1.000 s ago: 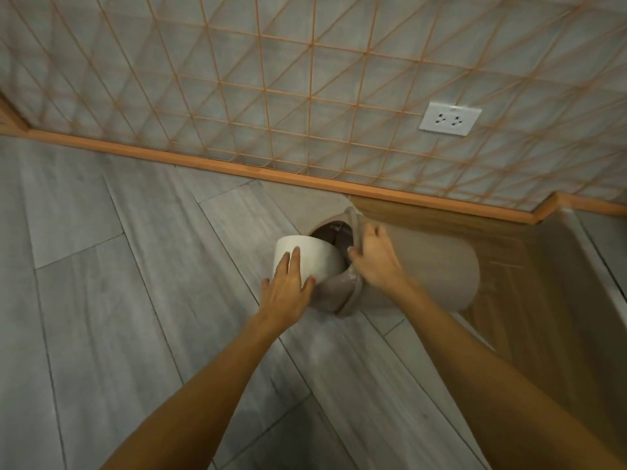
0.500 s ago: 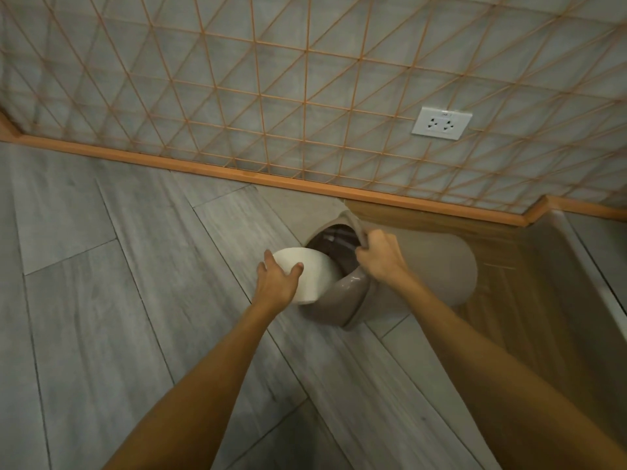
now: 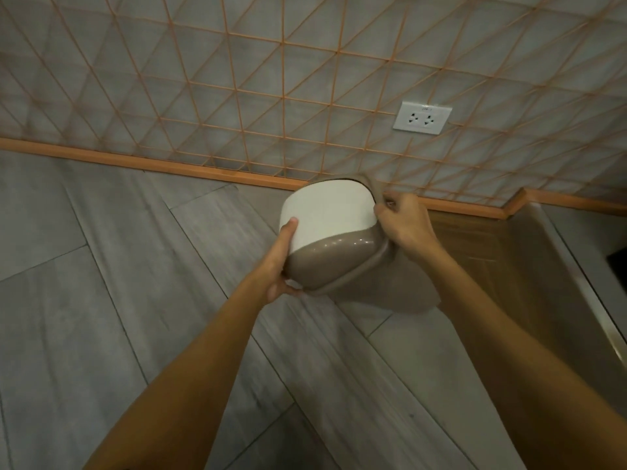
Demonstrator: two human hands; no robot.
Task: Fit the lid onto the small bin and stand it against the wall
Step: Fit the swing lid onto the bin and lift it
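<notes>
The small taupe bin [image 3: 390, 293] is tilted with its top towards me, just off the grey floor near the wall. Its lid has a glossy taupe dome [image 3: 332, 262] and a white swing flap [image 3: 325, 215]; the flap fills the bin's mouth. My left hand [image 3: 281, 266] grips the lid's left side, thumb on the white flap and fingers under the dome. At the upper right, my right hand [image 3: 403, 225] pinches the bin's rim. The bin's base is hidden behind my right forearm.
The tiled wall with an orange grid carries a white socket [image 3: 422, 117] above an orange skirting board [image 3: 169, 166]. A wooden panel [image 3: 481, 252] and a metal-edged ledge [image 3: 583, 283] close off the right. Grey floor planks [image 3: 118, 283] stretch to the left.
My left hand has pushed the white lid part from in front of the open mouth into it. The bin has been lifted and tipped up from lying on its side.
</notes>
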